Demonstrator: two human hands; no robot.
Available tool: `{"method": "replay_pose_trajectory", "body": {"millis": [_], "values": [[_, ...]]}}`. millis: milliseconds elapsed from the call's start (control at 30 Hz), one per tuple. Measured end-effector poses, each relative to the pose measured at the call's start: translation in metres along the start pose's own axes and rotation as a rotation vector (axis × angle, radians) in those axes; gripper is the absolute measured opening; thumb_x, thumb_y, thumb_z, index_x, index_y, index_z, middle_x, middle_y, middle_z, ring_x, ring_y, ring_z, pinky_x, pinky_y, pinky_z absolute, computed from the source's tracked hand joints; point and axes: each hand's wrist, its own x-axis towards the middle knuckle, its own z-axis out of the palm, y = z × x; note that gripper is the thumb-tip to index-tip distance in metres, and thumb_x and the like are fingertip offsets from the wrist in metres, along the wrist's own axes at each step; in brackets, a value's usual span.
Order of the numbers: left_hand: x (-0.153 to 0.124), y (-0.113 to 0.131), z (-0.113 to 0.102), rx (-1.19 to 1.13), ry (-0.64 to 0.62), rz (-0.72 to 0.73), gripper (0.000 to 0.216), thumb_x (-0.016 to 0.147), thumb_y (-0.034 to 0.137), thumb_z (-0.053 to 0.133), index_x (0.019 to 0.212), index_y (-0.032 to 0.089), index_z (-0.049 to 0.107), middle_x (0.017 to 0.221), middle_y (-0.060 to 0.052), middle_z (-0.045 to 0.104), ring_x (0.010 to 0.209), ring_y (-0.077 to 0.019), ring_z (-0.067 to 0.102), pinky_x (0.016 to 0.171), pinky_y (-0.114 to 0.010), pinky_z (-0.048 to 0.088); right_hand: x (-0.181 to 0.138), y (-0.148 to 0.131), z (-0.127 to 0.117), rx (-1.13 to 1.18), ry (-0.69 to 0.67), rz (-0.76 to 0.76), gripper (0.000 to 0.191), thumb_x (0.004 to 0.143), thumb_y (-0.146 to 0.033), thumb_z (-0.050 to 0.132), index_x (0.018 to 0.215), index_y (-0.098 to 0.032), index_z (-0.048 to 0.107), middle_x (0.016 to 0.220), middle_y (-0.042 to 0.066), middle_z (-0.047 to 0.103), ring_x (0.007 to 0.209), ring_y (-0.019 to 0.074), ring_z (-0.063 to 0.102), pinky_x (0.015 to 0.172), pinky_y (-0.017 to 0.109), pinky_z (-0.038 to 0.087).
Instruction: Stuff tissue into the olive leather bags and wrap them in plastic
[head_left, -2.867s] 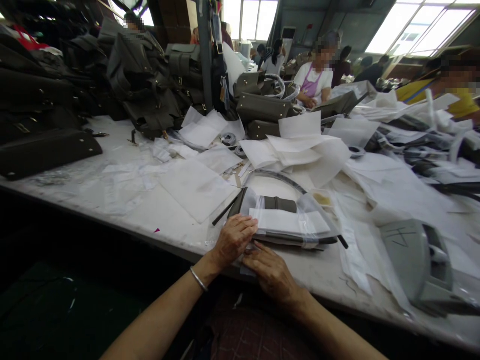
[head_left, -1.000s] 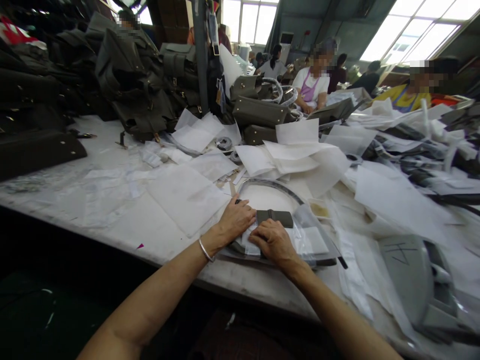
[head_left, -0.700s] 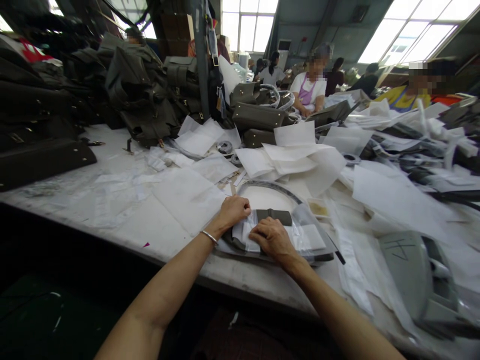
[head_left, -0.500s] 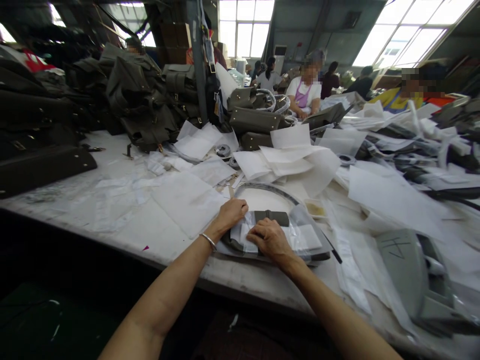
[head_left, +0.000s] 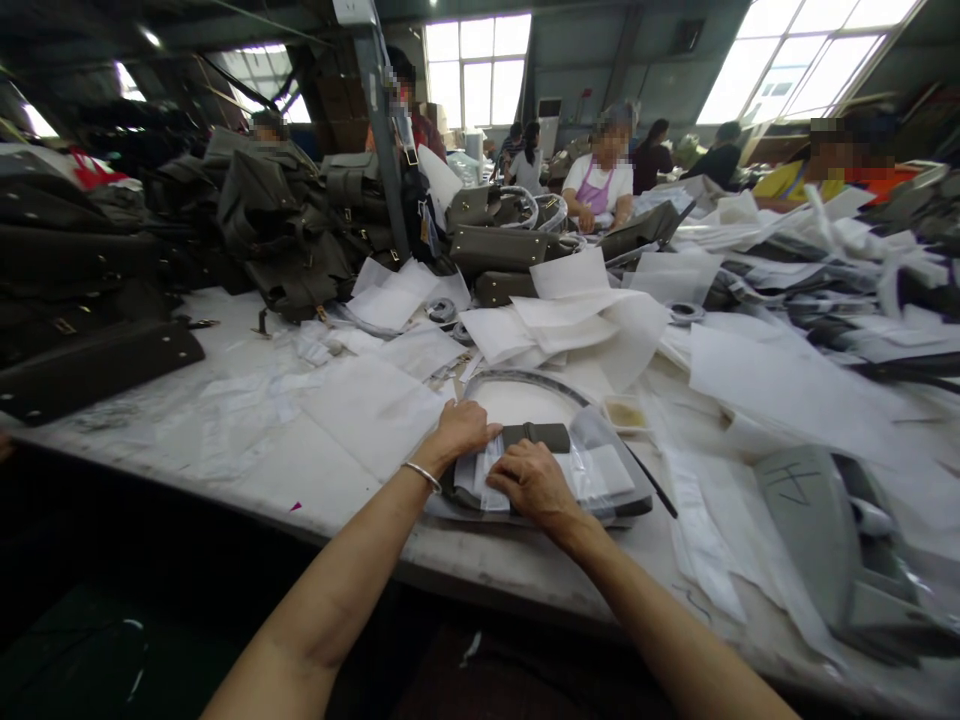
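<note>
A clear plastic bag (head_left: 600, 470) lies near the table's front edge, with white paper and a dark grey strap piece (head_left: 536, 435) inside it. My left hand (head_left: 461, 430) rests on the bag's left end, fingers curled over the plastic. My right hand (head_left: 529, 480) presses on the bag's front, fingers bent and pinching the plastic. A dark curved handle (head_left: 525, 378) arcs just behind the bag.
White tissue sheets (head_left: 592, 310) cover the grey table (head_left: 315, 480). Dark bags (head_left: 285, 220) are piled at the back left, a flat dark panel (head_left: 97, 365) lies far left. A grey bag piece (head_left: 825, 520) sits at the right. Other people work at the far side.
My hands moved from the bag's near corner up onto its left end and front. The bag shifted slightly left and its plastic bunched under my fingers.
</note>
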Motion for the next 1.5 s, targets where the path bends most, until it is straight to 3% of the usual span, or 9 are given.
{"method": "replay_pose_trajectory", "body": {"millis": [100,233,400,633,900,1133,1233,1400,1500], "values": [[0.002,-0.003,-0.003,-0.034,-0.055,0.004,0.035,0.088,0.045,0.054,0.080,0.014,0.068,0.094,-0.014,0.071,0.096,-0.0268,0.064,0.085,-0.036,0.046,-0.001,-0.001,-0.001,0.003,-0.002,-0.009,0.012,0.084,-0.026,0.074,0.073,-0.022,0.071,0.078,0.000,0.070,0.078,0.0169,0.055,0.071,0.032,0.029],[0.003,-0.003,-0.003,-0.104,-0.102,0.026,0.029,0.086,0.040,0.056,0.072,0.016,0.065,0.079,-0.004,0.067,0.077,-0.0180,0.061,0.072,-0.027,0.045,-0.001,-0.003,-0.002,0.000,-0.004,-0.005,0.013,0.085,-0.026,0.073,0.073,-0.021,0.071,0.079,0.001,0.070,0.078,0.0173,0.055,0.071,0.033,0.029],[0.006,-0.005,0.000,-0.178,-0.102,0.069,0.020,0.087,0.028,0.055,0.073,0.016,0.062,0.078,-0.001,0.063,0.079,-0.0158,0.058,0.078,-0.030,0.044,-0.001,-0.003,-0.002,-0.007,-0.003,0.002,0.012,0.085,-0.026,0.073,0.074,-0.021,0.072,0.078,0.001,0.070,0.078,0.0175,0.055,0.071,0.033,0.029],[0.010,-0.012,0.009,-0.258,-0.100,0.051,0.024,0.087,0.033,0.055,0.072,0.016,0.063,0.079,-0.003,0.066,0.082,-0.0173,0.059,0.073,-0.028,0.045,-0.001,-0.001,0.000,-0.015,-0.022,0.018,0.011,0.085,-0.028,0.073,0.076,-0.022,0.073,0.079,0.000,0.070,0.079,0.0173,0.054,0.071,0.033,0.028],[0.008,-0.007,0.008,-0.257,-0.078,0.028,0.028,0.093,0.041,0.058,0.086,0.014,0.061,0.085,-0.001,0.063,0.074,-0.0141,0.060,0.073,-0.032,0.050,0.000,-0.003,-0.003,-0.007,-0.028,0.028,0.013,0.086,-0.027,0.072,0.075,-0.021,0.072,0.079,0.001,0.070,0.079,0.0174,0.054,0.072,0.033,0.028],[0.002,-0.016,0.003,-0.251,-0.031,0.094,0.018,0.085,0.023,0.062,0.069,0.015,0.058,0.071,0.000,0.061,0.066,-0.0129,0.056,0.067,-0.027,0.046,-0.002,-0.002,-0.001,0.029,-0.023,0.048,0.009,0.086,-0.026,0.072,0.078,-0.022,0.074,0.081,0.000,0.071,0.080,0.0171,0.055,0.072,0.032,0.028],[0.000,-0.017,0.005,-0.256,0.061,0.106,0.011,0.080,0.018,0.061,0.069,0.016,0.058,0.076,-0.003,0.064,0.074,-0.0166,0.060,0.072,-0.029,0.046,-0.001,-0.002,0.000,0.021,-0.013,0.040,0.009,0.086,-0.026,0.072,0.078,-0.022,0.073,0.080,0.000,0.070,0.079,0.0170,0.055,0.072,0.032,0.028],[-0.014,-0.010,0.003,-0.308,0.303,0.142,0.002,0.084,0.017,0.061,0.085,0.016,0.060,0.110,-0.011,0.067,0.111,-0.0267,0.059,0.103,-0.046,0.039,-0.004,-0.002,0.002,-0.019,0.032,0.009,0.012,0.088,-0.024,0.069,0.077,-0.021,0.071,0.077,0.000,0.070,0.076,0.0165,0.056,0.072,0.031,0.028],[-0.047,-0.004,0.005,-0.389,0.352,0.227,0.008,0.092,0.020,0.055,0.097,0.019,0.061,0.119,-0.008,0.066,0.118,-0.0221,0.058,0.106,-0.040,0.041,-0.007,-0.003,0.003,-0.062,0.101,-0.014,0.013,0.090,-0.025,0.066,0.078,-0.020,0.070,0.074,0.001,0.069,0.073,0.0167,0.055,0.071,0.031,0.027]]}}
